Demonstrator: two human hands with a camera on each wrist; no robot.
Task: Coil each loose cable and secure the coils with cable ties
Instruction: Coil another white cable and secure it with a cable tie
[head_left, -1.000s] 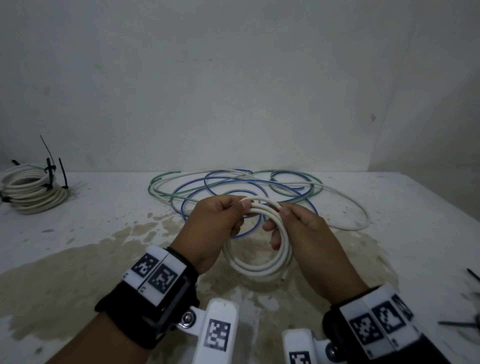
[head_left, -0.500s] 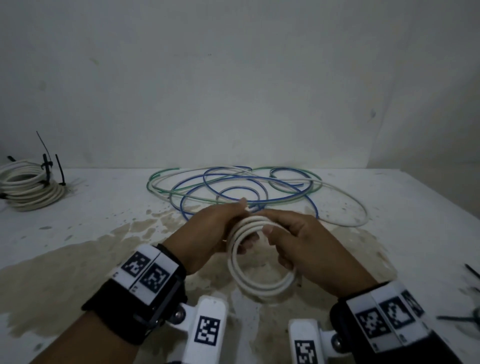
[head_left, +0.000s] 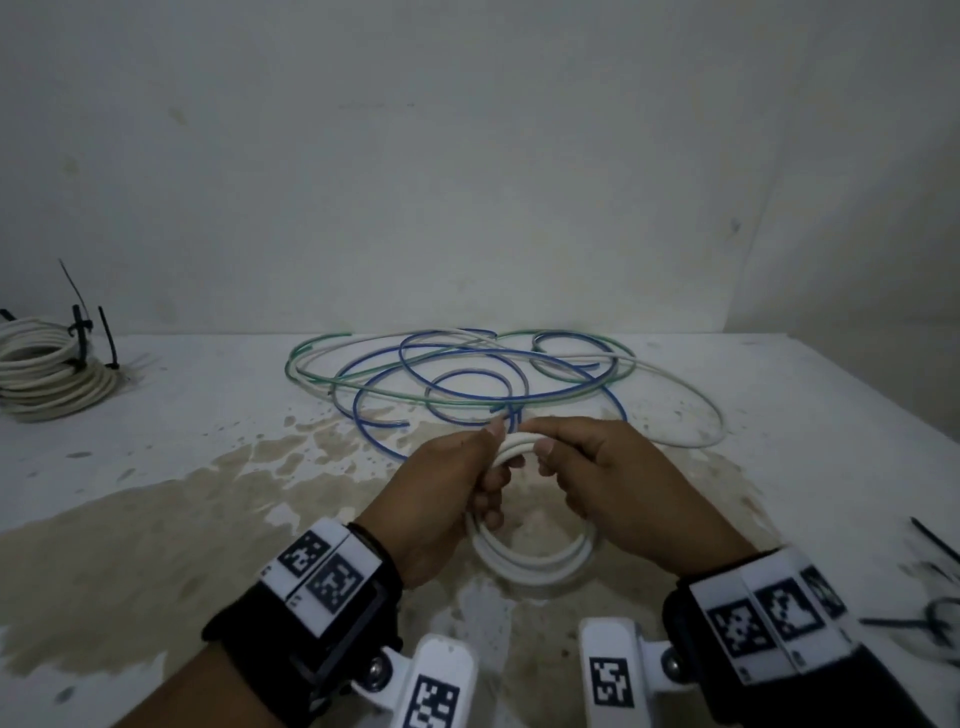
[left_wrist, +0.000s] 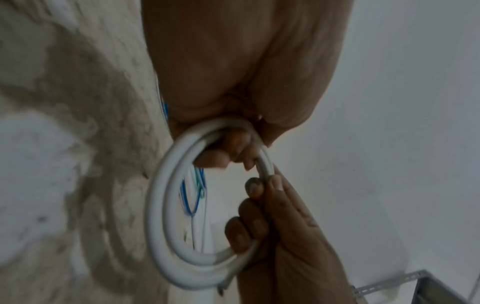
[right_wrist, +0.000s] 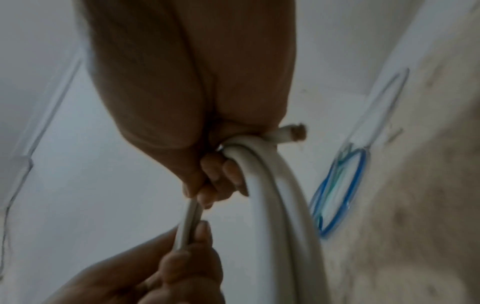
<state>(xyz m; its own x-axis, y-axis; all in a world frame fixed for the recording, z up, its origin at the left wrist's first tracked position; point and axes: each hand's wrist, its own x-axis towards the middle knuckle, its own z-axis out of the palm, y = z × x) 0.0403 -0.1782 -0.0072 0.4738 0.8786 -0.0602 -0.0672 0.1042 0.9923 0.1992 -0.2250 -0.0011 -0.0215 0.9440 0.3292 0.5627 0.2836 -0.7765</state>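
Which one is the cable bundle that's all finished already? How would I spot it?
Look along the white table to its far left edge, by the wall. There lies the finished coil, thick white cable stacked in rings. Unlike the white coil held in the two hands or the loose blue and green wires in the middle, it has black cable ties around it, tails sticking up.

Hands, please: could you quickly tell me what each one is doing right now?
Left hand: closed, gripping the white cable coil.
Right hand: closed, gripping the same coil.
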